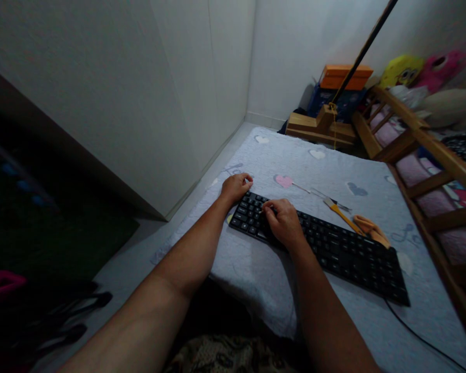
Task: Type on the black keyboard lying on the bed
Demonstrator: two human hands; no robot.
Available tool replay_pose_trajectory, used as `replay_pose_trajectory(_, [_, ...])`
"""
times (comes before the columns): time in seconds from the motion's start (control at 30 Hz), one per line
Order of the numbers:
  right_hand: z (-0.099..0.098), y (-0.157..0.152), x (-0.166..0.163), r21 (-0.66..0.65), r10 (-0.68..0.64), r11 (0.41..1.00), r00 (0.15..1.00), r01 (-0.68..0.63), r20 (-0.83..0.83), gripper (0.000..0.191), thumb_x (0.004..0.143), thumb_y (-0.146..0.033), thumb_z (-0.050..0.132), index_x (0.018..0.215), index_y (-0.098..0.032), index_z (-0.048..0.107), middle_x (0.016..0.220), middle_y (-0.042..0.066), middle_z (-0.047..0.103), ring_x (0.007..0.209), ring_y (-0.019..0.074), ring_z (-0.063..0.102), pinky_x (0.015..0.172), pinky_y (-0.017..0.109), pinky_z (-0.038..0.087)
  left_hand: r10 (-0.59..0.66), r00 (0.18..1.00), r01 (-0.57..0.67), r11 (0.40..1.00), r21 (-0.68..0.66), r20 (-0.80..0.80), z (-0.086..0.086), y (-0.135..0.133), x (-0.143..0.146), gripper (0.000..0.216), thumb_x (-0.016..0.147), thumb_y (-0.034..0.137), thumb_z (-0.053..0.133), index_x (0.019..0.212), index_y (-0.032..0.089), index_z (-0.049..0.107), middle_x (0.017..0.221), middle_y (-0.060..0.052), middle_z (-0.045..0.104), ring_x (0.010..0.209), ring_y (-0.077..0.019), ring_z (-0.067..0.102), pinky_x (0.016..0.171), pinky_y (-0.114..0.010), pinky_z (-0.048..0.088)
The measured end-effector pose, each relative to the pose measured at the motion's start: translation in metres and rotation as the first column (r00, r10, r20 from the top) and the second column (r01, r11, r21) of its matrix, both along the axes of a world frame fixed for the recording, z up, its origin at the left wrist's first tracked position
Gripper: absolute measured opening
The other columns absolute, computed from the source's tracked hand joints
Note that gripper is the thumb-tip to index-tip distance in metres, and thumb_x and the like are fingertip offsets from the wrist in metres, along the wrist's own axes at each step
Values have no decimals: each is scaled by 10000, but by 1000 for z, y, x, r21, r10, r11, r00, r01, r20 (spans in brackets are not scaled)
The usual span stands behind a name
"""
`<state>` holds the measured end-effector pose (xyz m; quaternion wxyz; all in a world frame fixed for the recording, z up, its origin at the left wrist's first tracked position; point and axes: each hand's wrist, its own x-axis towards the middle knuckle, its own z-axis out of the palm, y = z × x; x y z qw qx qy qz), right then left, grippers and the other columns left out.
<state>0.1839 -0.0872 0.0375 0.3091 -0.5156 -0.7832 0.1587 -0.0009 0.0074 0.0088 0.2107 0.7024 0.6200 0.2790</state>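
As the head view shows, a black keyboard lies aslant on a heart-patterned cloth. The right hand, fingers drawn narrowly together, is over the keyboard's left part; whether it holds something small cannot be told. The left hand curls beside the far left corner, its grip likewise unclear. Beyond lie a yellow-handled brush and a thin white stick.

Kybd blk; cloth lt blue w/ wht, pink, gray hearts; brush handle yel.
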Motion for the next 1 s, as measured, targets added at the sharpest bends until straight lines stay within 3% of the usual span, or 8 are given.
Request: replay_pose_trajectory(1.0, [-5, 2, -1, 58, -48, 997, 999, 49, -15, 193, 887, -198, 500, 884, -216, 692, 889, 65, 710, 899, 243, 565, 857, 387, 423, -1, 1000, 1, 999, 33, 9, -3, 1, 0, 237, 828, 329, 555, 953, 199, 708, 735, -4, 646, 675, -131, 557, 607, -247, 360])
